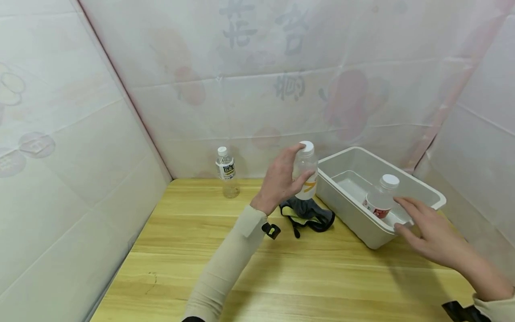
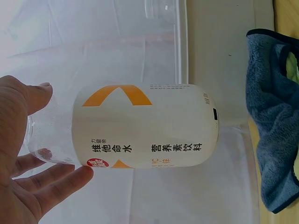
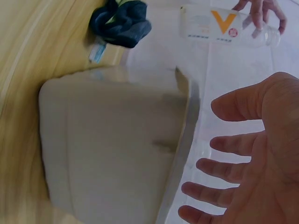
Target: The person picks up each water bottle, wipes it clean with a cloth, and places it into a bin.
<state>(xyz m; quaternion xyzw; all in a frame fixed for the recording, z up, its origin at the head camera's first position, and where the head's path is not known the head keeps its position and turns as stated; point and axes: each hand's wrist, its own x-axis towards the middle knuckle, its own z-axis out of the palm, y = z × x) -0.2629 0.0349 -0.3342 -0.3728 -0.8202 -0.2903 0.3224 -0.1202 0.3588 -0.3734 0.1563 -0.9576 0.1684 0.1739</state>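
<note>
My left hand [image 1: 279, 181] grips a clear plastic bottle [image 2: 149, 126] with a white cap and an orange-marked white label. Its thumb and fingers wrap the upper part, and the bottle hangs upright above a cloth, beside a grey-white plastic bin [image 1: 348, 214]. Inside the bin's near end stands a second bottle [image 1: 379, 201], white-capped with a red and white label. Close to it, over the bin's near right rim, is my right hand [image 3: 261, 158], fingers spread and nothing between them. A third bottle [image 1: 227, 172] stands on the wooden table [image 1: 189, 250], toward the back left.
The blue-grey cloth [image 1: 306, 213] with yellow-green parts and dark edging lies crumpled against the bin's left side. Printed white sheets [image 1: 249, 103] hang as walls behind the table and along both sides.
</note>
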